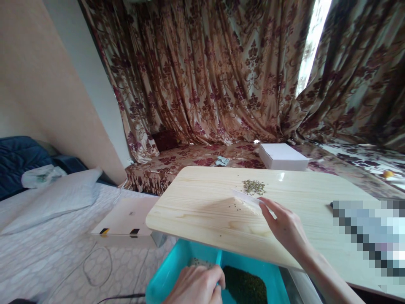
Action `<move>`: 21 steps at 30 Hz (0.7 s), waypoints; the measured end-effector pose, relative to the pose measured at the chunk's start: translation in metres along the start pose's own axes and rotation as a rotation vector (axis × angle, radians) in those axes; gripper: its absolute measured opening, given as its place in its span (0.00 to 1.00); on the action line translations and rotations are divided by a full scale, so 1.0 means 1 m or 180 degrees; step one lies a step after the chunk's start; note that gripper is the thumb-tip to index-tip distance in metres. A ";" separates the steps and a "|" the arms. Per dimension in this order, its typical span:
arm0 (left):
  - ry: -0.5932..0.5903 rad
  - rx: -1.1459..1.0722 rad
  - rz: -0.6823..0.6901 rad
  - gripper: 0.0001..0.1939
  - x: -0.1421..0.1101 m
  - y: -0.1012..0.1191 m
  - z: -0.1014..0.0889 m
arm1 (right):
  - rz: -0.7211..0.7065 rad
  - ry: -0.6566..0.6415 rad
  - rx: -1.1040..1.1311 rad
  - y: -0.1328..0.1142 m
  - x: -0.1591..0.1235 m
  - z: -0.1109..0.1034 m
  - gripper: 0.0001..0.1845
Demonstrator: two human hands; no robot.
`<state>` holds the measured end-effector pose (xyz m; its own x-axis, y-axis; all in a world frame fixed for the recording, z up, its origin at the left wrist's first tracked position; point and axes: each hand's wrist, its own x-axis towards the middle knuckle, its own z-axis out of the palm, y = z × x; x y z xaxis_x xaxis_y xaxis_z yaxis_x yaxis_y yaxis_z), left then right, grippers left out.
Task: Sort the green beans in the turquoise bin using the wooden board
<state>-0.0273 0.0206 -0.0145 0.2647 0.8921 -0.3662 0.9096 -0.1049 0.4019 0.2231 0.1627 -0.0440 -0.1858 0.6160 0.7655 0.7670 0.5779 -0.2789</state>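
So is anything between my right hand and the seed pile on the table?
Only the white card held in your right hand, slanting along the near side of the seed pile; nothing else visible stands between them.

Right hand [286, 226]: right of center, thumb and fingertips pinched together, pointing up-left. My bare right forearm [332, 276] runs down toward the lower-right corner. Left hand [196, 285]: bottom center, back facing up, fingers curled in a grip, cropped by the bottom edge.

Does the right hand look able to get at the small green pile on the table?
Probably yes: the right hand holds a thin white card close to the green pile, with nothing standing between them.
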 end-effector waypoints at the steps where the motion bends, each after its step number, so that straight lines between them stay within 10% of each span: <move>1: 0.0029 0.0005 0.0013 0.17 0.000 0.000 0.000 | -0.0009 -0.0015 0.0016 0.000 0.001 0.002 0.18; 21: 0.0221 -0.0101 0.0158 0.15 0.001 -0.001 0.013 | 0.0148 -0.0031 0.0278 -0.014 -0.025 -0.032 0.16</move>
<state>-0.0235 0.0160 -0.0256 0.2853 0.9146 -0.2867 0.8851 -0.1367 0.4448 0.2372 0.1218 -0.0409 -0.1574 0.6482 0.7451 0.7186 0.5927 -0.3638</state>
